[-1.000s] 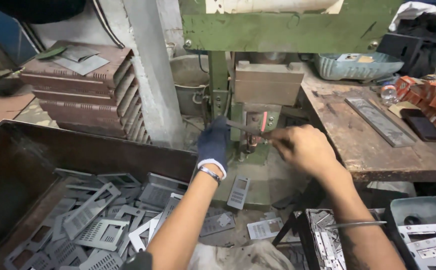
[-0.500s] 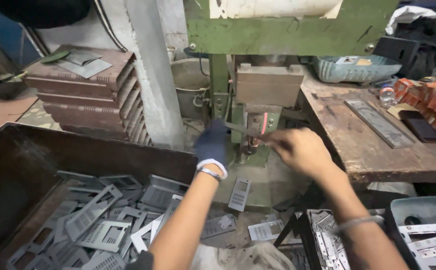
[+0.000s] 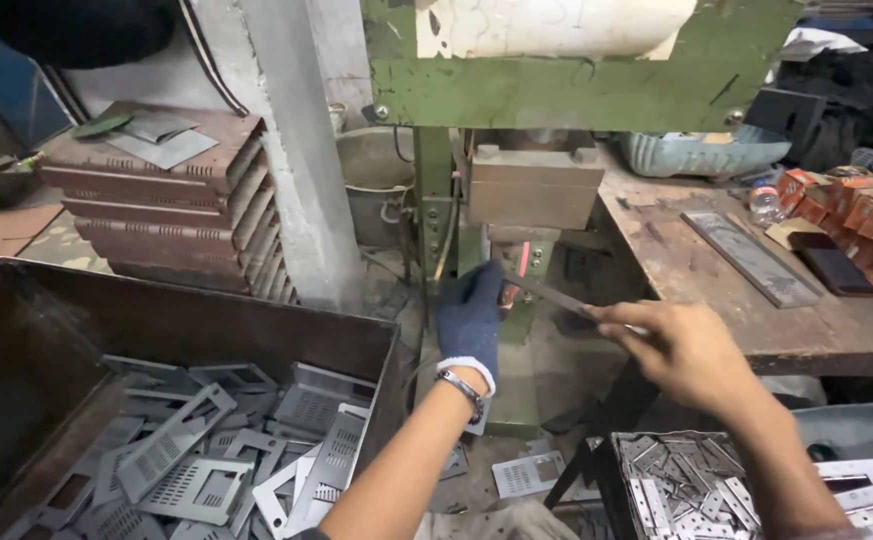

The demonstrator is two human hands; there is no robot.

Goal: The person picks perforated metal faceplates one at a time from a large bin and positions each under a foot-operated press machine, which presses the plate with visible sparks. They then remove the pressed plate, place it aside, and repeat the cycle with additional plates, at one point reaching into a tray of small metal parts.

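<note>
Fingers of the bare right hand (image 3: 681, 350) pinch one end of a thin, flat grey metal strip (image 3: 546, 292); the blue-gloved left hand (image 3: 469, 318) grips its far end at the green press (image 3: 576, 90). It looks light, stiff, sharp-edged; best held by the ends.

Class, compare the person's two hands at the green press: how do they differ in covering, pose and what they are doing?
The left hand wears a dark blue knit glove with a white cuff and a wrist bracelet; the right hand is bare. The left hand reaches up close to the press, fingers upward; the right hand sits further back and lower, pinching a thin metal strip that points toward the press. Both are held out toward the same spot.
</note>
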